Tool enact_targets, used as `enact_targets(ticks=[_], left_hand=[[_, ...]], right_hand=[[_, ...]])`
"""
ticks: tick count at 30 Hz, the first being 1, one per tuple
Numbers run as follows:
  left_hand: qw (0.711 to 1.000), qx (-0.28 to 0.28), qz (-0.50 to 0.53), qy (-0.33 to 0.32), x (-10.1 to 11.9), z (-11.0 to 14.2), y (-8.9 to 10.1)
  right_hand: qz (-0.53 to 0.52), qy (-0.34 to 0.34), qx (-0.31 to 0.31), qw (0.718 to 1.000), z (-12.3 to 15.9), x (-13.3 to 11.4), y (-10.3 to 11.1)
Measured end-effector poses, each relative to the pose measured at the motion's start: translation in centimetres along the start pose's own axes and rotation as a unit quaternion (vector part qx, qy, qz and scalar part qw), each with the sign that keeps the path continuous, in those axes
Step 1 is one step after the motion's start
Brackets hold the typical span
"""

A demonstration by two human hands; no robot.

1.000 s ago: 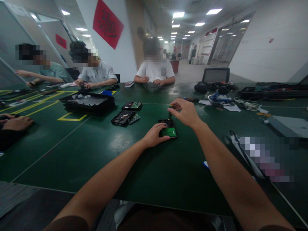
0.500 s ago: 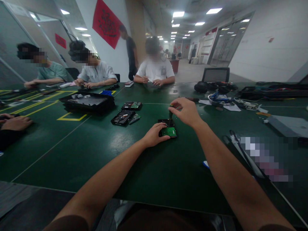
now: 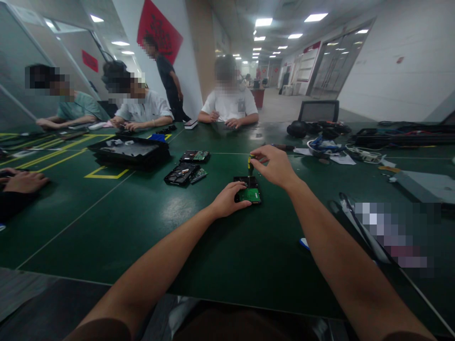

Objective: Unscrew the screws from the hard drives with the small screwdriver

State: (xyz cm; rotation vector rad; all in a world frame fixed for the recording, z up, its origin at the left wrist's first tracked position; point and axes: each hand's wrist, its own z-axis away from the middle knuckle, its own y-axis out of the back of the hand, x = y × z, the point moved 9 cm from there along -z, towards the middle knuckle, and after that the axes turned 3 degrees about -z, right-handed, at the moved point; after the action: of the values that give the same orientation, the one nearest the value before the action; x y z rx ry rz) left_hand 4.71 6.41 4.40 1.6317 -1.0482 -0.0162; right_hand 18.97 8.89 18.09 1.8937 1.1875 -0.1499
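Observation:
A black hard drive with a green circuit board (image 3: 251, 194) lies on the green table in front of me. My left hand (image 3: 229, 200) grips its left side, thumb at the near edge and fingers over the top. Above the drive, my right hand (image 3: 275, 163) pinches the yellow and black handle of a screwdriver (image 3: 250, 166). The screwdriver stands nearly upright with its shaft pointing down at the board; whether the tip sits in a screw is too small to tell.
Left of the drive lie an opened hard drive (image 3: 181, 174), a loose circuit board (image 3: 198, 175) and another drive (image 3: 194, 156). Farther left stands a black tray (image 3: 130, 149). Cables (image 3: 325, 146) and a grey metal box (image 3: 424, 184) are at the right. Several people sit around the table.
The screwdriver handle has turned in my right hand, showing more yellow. My left hand and the drive have stayed put. A person in the background has walked to the left.

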Motion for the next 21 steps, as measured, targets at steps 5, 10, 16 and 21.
enact_targets(ticks=[5,10,16,21], left_hand=[[1.0,-0.001,0.006,0.005,-0.18,0.06,-0.06],[1.0,-0.004,0.006,0.006,0.14,0.07,0.13],[1.0,-0.007,0.003,0.008,0.21,0.08,0.15],[1.0,-0.003,0.006,0.008,-0.05,0.05,0.05]], right_hand=[[-0.025,-0.03,0.017,0.999,0.14,0.48,0.14],[-0.015,-0.013,0.02,1.0,0.01,0.07,0.33],[-0.018,-0.015,0.031,0.999,0.04,0.42,0.4],[-0.027,-0.036,0.029,0.999,0.07,0.59,0.44]])
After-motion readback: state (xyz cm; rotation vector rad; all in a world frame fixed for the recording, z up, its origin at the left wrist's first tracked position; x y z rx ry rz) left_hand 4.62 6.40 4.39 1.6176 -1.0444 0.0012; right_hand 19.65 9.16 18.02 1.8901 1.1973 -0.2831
